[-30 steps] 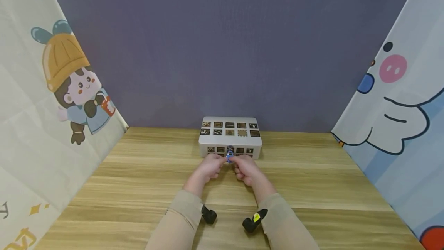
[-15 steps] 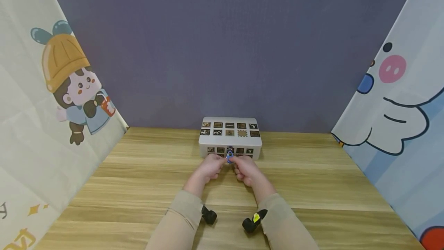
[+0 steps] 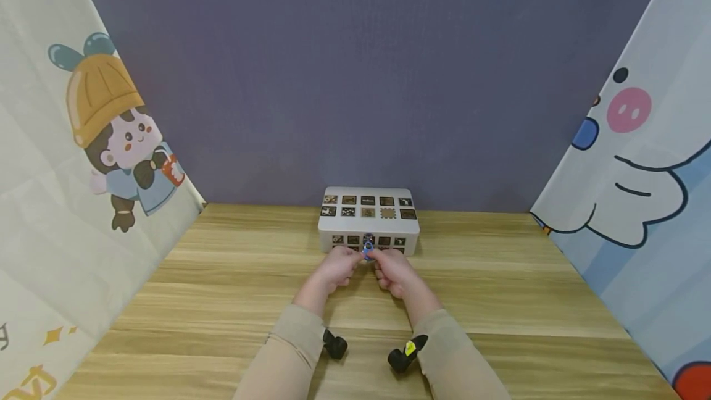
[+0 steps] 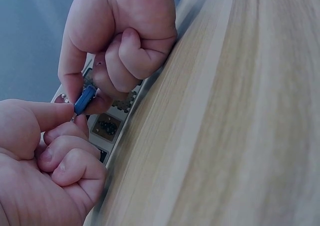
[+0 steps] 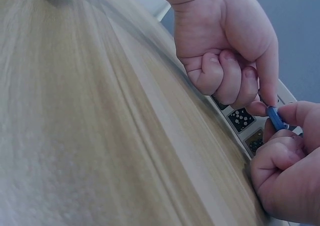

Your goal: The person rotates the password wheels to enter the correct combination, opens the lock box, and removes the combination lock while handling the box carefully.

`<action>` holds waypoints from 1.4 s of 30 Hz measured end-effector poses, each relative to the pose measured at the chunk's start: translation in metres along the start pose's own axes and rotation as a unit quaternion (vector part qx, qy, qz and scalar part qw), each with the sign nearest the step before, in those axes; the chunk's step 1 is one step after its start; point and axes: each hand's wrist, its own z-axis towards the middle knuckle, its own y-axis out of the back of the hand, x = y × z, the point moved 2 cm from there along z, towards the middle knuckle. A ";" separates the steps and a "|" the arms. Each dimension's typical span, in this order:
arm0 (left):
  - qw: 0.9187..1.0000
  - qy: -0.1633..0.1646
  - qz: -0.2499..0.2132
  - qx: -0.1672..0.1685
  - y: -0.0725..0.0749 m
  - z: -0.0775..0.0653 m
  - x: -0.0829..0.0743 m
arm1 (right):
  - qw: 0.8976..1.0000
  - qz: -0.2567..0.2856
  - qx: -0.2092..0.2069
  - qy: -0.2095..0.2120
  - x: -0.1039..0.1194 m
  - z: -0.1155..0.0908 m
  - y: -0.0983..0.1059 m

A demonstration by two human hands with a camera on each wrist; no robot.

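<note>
A small blue padlock (image 3: 368, 255) hangs at the front of a white box (image 3: 361, 223) printed with rows of little dark pictures. My left hand (image 3: 338, 265) pinches it between thumb and forefinger from the left, while the right hand (image 3: 394, 271) does the same from the right. In the left wrist view the padlock's blue body (image 4: 85, 99) shows between both sets of fingertips, with a thin silvery bit below it. From the right wrist, the blue edge (image 5: 275, 118) is mostly covered by fingers. The other fingers of both hands are curled in.
The box stands at the back of a wood-grain table (image 3: 250, 301), close to a plain dark wall (image 3: 355, 79). Printed cloths (image 3: 44, 141) with cartoon figures flank the table on both sides. A black wrist camera (image 3: 335, 344) is worn on each sleeve.
The blue padlock turns very slightly between the fingertips. Both hands and the box stay in place.
</note>
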 end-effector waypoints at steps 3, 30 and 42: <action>1.000 0.001 -0.001 0.000 0.000 0.000 0.000 | 1.000 0.001 0.000 -0.001 0.000 0.000 -0.001; 1.000 0.004 0.006 -0.012 0.000 0.003 0.002 | 1.000 0.013 -0.001 -0.003 -0.002 0.001 0.002; 1.000 0.006 0.007 -0.017 0.001 0.001 0.001 | 0.995 0.085 0.014 -0.042 0.007 -0.002 0.008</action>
